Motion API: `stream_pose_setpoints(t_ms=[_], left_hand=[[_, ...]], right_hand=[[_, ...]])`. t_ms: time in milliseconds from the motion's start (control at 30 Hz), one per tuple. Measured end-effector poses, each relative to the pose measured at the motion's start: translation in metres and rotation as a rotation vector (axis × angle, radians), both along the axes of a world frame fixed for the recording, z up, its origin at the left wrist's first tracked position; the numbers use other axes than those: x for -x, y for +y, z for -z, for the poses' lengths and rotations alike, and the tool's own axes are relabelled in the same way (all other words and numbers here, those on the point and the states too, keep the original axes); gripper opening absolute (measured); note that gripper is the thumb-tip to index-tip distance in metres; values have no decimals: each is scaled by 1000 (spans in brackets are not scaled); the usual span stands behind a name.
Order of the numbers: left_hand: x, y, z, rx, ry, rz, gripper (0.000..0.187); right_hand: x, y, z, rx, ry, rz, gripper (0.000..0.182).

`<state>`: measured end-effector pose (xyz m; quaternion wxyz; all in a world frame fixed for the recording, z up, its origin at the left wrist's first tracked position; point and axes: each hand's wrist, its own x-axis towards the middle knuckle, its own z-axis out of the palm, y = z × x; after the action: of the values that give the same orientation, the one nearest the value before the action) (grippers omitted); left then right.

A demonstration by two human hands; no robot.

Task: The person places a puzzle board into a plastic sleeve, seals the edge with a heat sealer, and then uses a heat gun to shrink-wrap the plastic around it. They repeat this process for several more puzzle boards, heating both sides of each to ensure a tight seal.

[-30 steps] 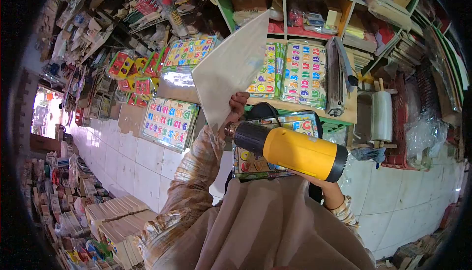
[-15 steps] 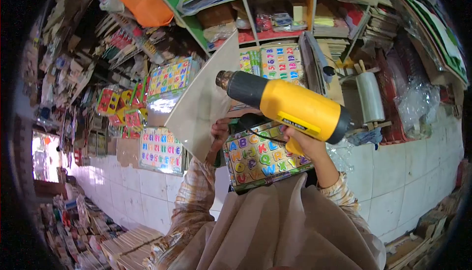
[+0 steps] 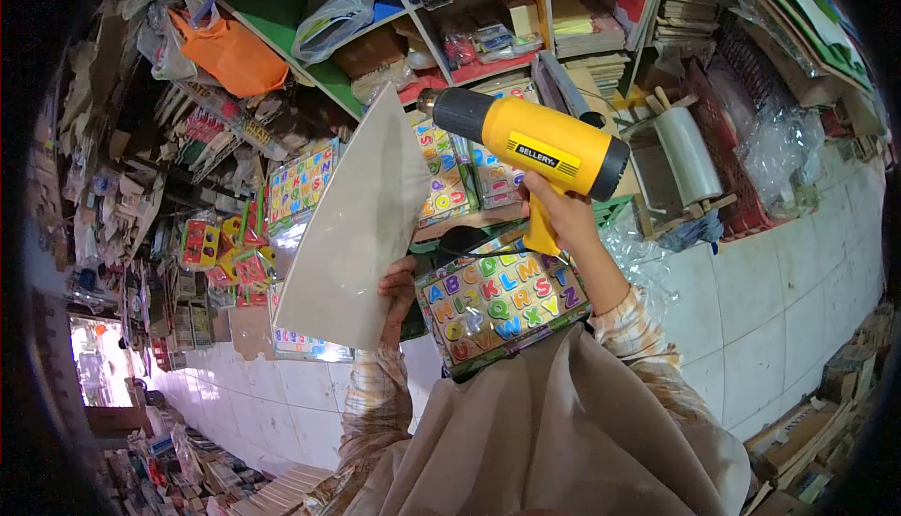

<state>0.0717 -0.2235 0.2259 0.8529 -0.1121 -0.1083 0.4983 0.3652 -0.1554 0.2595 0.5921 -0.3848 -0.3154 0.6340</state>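
My right hand (image 3: 561, 214) is wrapped round the handle of a yellow and black heat gun (image 3: 535, 145). Its nozzle points left, close to the upper right edge of a flat, pale board (image 3: 352, 225). That board is tilted up, with a shiny, film-like face. My left hand (image 3: 398, 289) grips it by its lower right edge; part of the hand is hidden behind it. Below the heat gun, in front of my lap, lies an alphabet puzzle board (image 3: 502, 300) with colourful letters, its near edge against my clothing.
More letter puzzles (image 3: 441, 164) lie beyond my hands. A roll of clear film (image 3: 687, 154) rests on a wooden stand at right, beside a red crate (image 3: 741, 192). Shelves (image 3: 469, 18) full of packets stand at the back. White floor tiles (image 3: 751, 328) extend to the right.
The pale board has turned so more of its face shows, and it has moved left and down. The heat gun has shifted slightly left and up, nozzle still towards the board. The camera view has also shifted.
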Motion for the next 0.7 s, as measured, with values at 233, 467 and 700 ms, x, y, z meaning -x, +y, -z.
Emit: stream_pose_setpoints(t_ms=[233,467,700], left_hand=[[21,-1,24,211,48,-130,44],[20,20,6,-74,-152,326,25],[3,0,-21,133,35,-141,38]], right_hand=[[-17,-50,-2,-126,-297,-385,27],[-25,-89,30,-758,-661,-412,61],[-1,-72,23,38,-190,-296,38]])
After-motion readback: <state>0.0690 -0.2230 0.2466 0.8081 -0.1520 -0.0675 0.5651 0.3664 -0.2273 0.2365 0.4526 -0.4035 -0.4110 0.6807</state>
